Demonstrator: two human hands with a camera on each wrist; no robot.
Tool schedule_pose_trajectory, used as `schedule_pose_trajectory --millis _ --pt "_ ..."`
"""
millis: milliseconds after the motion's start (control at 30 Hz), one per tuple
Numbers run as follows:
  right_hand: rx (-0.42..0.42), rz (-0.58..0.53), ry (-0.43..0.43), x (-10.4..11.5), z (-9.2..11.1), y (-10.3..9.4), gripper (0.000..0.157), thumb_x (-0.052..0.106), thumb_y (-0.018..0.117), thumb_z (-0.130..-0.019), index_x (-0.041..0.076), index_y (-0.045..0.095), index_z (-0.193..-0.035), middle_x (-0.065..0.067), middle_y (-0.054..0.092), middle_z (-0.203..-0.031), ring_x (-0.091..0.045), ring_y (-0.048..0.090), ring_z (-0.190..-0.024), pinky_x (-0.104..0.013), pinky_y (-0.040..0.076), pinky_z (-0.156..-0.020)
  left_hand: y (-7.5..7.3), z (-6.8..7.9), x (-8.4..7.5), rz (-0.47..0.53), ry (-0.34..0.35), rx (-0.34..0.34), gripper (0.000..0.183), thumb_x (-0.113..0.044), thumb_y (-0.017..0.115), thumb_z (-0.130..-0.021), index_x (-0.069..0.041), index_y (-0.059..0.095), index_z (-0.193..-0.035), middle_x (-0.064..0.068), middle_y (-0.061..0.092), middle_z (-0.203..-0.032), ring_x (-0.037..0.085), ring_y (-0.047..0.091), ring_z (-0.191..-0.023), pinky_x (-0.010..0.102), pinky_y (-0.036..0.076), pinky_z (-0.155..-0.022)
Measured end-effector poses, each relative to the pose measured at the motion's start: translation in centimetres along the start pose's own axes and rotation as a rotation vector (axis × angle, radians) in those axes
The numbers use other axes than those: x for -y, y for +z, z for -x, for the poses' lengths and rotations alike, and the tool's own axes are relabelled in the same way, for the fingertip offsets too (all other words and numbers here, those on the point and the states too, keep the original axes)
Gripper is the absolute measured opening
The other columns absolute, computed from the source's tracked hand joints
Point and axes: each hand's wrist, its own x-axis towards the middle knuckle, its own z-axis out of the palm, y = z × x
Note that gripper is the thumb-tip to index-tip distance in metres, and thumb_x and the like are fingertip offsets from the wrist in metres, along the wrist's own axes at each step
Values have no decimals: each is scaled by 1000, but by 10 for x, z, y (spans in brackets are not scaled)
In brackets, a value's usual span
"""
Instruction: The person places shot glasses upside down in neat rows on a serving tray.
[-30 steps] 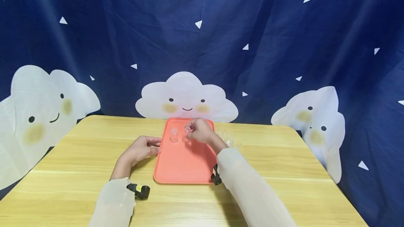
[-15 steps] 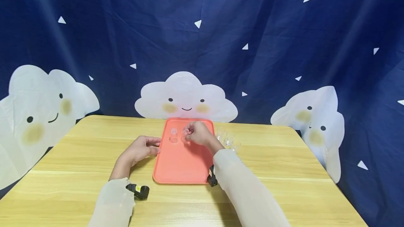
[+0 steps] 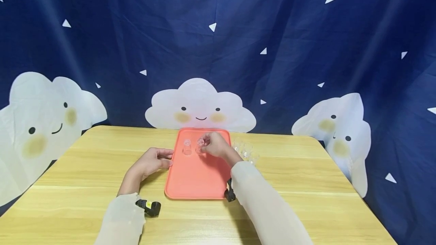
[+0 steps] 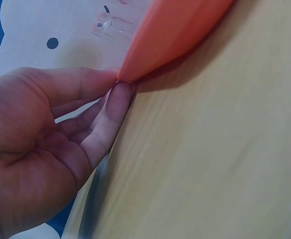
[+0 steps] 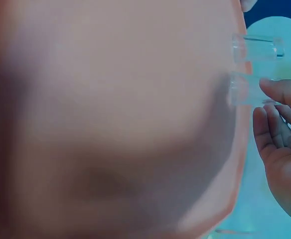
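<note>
Toward the far end of the coral tray (image 3: 197,180), we are pinching a clear cup (image 5: 246,90) with our right hand (image 3: 217,145), just beside a second cup (image 5: 255,48), while our left hand (image 3: 151,160) is gripping the tray's left edge.

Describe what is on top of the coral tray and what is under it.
Standing on the tray are a clear cup and, to its right, a second cup, pinched by the right hand. The wooden table shows around the tray; its surface directly beneath is covered.
</note>
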Motion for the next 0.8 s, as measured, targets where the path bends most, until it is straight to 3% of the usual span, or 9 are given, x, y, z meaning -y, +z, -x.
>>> schedule_pose_trajectory --millis 233,367,533,800 --pt "11 112 -73 11 2 -19 29 -3 73 -83 -4 71 -112 -11 72 -104 -22 68 -97 -28 56 -89 0 1 0 -13 0 -6 49 2 68 -88 9 60 -136 20 69 -121 23 66 -102 32 59 -85" --pt "34 103 -108 19 6 -31 33 -1 75 -85 -8 69 -117 -19 71 -112 -32 68 -104 -32 55 -93 0 1 0 -21 2 -9 48 1 69 -88 9 61 -135 19 69 -119 23 66 -100 31 58 -84" --pt "41 109 -140 25 13 -44 35 -4 74 -83 -5 69 -119 -18 71 -115 -38 67 -109 -32 56 -93 -1 1 1 -8 5 -3 47 2 68 -89 9 60 -135 19 69 -120 22 67 -100 32 59 -84" --pt "12 180 -207 28 29 -63 38 0 76 -84 -3 70 -121 -14 72 -113 -26 70 -100 -27 58 -88 1 1 -1 -9 3 -5 48 2 68 -89 10 59 -135 21 68 -121 22 67 -100 31 59 -84"
